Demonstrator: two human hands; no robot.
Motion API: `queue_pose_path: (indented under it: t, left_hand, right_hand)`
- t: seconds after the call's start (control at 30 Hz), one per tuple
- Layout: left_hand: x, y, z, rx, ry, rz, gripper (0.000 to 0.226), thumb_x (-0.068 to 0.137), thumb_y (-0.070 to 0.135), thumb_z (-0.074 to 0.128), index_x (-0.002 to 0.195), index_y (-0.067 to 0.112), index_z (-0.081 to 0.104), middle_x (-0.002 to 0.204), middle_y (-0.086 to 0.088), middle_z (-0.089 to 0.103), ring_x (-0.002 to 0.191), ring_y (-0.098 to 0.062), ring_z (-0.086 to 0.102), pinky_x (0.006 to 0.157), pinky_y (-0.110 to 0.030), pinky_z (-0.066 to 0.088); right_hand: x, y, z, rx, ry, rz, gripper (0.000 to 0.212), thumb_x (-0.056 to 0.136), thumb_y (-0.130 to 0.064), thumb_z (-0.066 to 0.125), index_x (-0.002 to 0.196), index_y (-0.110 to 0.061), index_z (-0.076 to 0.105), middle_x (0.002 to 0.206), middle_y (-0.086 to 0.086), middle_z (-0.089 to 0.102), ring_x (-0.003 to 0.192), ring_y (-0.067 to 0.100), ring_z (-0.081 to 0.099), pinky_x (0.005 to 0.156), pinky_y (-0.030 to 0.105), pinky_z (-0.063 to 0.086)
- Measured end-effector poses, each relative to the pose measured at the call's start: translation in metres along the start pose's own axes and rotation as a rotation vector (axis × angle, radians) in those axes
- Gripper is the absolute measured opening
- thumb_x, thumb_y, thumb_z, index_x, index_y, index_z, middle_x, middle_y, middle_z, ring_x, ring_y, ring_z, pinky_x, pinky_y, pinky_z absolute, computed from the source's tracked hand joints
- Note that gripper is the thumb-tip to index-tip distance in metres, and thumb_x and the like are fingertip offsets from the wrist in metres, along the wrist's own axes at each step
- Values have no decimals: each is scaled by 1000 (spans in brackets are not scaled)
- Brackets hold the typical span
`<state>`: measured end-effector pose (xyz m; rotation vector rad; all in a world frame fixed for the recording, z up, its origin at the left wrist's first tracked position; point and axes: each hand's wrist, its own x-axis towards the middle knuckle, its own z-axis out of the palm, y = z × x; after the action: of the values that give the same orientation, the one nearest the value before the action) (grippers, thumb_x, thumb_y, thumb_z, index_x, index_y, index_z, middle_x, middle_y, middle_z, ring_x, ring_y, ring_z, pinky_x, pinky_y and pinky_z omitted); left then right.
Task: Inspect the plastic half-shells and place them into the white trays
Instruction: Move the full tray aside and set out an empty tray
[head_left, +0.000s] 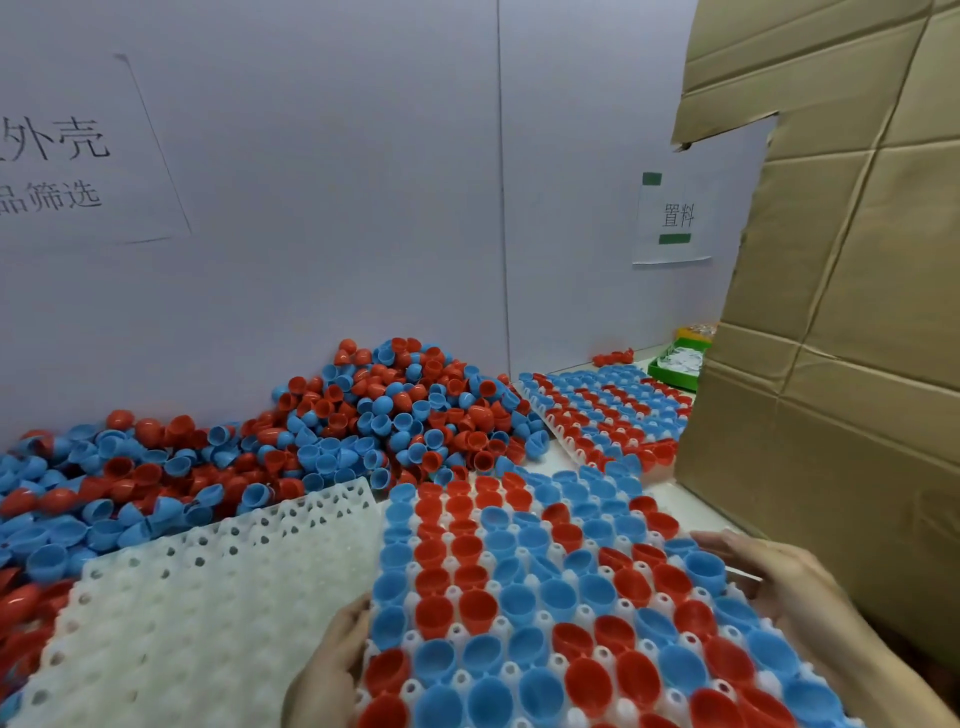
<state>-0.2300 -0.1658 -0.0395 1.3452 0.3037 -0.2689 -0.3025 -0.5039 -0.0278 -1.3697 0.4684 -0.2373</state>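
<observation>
A white tray (543, 621) filled with red and blue half-shells lies in front of me at lower centre-right. My left hand (332, 665) grips its left edge, and my right hand (769, 577) holds its right edge. An unfilled white tray (208, 597) lies to its left. A big loose pile of red and blue half-shells (374, 410) spreads along the wall at the back and left. Another filled tray (608, 410) rests further back on the right.
A tall brown cardboard sheet (841, 312) stands close on the right. A green box (680, 364) sits behind it at the back right. The white wall carries paper signs (672, 218).
</observation>
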Motion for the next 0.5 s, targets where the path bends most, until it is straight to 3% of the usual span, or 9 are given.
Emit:
queue_pose_path:
  t: [0.07,0.1,0.17,0.27,0.37,0.5]
  left_hand:
    - [-7,-5,11,14,-10,-22,38,104,-3,37,140,-15,42,139,-44,43,109,-48,53,92,-50,44]
    - [-11,-6,19,29,-1,-29,38,103,-4,39,140,-15,42,139,-43,43,97,-43,54,78,-43,48]
    - [-15,-9,32,18,45,-33,36,101,-2,46,136,-12,46,122,-35,56,79,-30,50,57,-30,46]
    - [-20,-15,47,-22,93,-24,20,100,-3,48,119,-7,51,90,-18,59,68,-28,49,42,-20,45]
    - [-23,-23,57,-16,155,-42,10,96,-1,57,105,-4,57,78,-12,63,68,-27,55,48,-24,47]
    - [-28,-24,62,-7,185,-108,5,94,1,62,98,0,63,83,-17,70,70,-29,65,55,-31,45]
  right_hand:
    - [1,3,-15,34,21,31,32,99,-18,51,102,5,72,100,19,75,78,28,72,55,29,60]
    - [2,3,-22,57,28,55,34,99,-20,51,103,6,71,103,21,74,81,31,69,57,31,59]
    - [5,3,-33,98,32,102,39,98,-26,53,104,8,70,106,26,72,83,34,64,58,33,58]
    - [13,3,-49,97,55,134,45,96,-31,55,100,10,72,113,30,68,86,34,56,72,36,49]
    - [21,0,-56,74,52,177,50,95,-36,56,97,11,73,115,31,67,97,38,51,84,45,45]
    - [31,-5,-54,1,20,216,52,84,-41,60,92,8,76,108,26,71,97,41,56,95,51,44]
